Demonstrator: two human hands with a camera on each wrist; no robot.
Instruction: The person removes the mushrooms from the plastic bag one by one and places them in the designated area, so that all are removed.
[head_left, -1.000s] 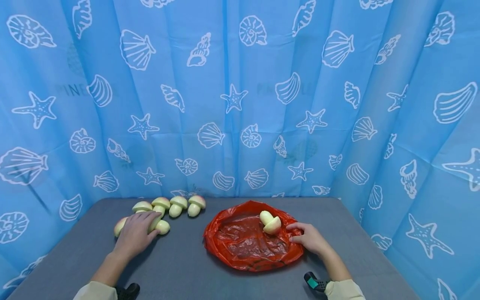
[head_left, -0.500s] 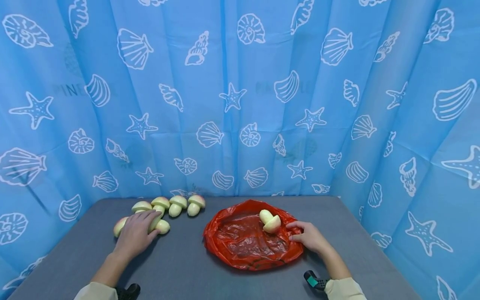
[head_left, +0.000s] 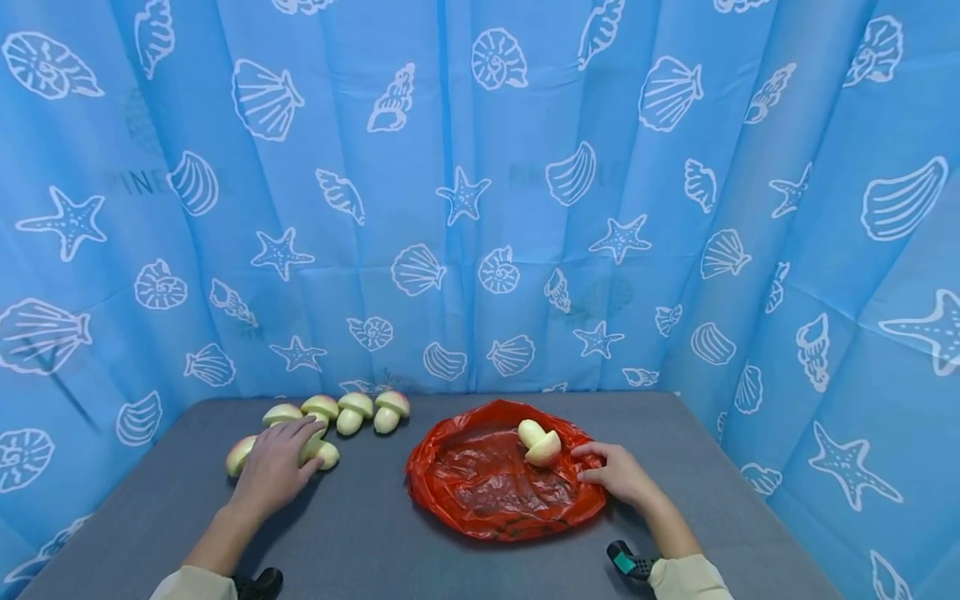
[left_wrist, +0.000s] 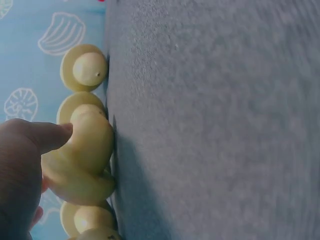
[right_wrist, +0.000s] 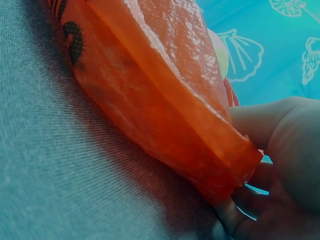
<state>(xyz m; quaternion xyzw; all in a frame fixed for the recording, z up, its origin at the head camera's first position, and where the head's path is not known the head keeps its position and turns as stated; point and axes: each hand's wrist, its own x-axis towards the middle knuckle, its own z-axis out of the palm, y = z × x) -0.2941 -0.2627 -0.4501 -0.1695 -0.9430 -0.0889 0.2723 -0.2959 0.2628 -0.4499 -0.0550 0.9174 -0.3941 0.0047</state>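
My left hand reaches over a pale yellow toy mushroom lying on its side at the table's left. In the left wrist view the thumb lies against this mushroom, with the other fingers mostly hidden behind it. Several more mushrooms stand around and behind the hand, among them one with a pinkish cap. An opened red plastic bag lies flat right of centre, a single mushroom inside. My right hand pinches the bag's right rim, its thumb inside and fingers outside.
The grey table ends at a blue curtain printed with white shells and starfish. Black straps with camera mounts sit at both wrists, beside pale sleeves. Bare cloth lies between the left hand and the bag.
Both hands, the bag and the mushrooms hold the same places. Only the head view has shifted very slightly.
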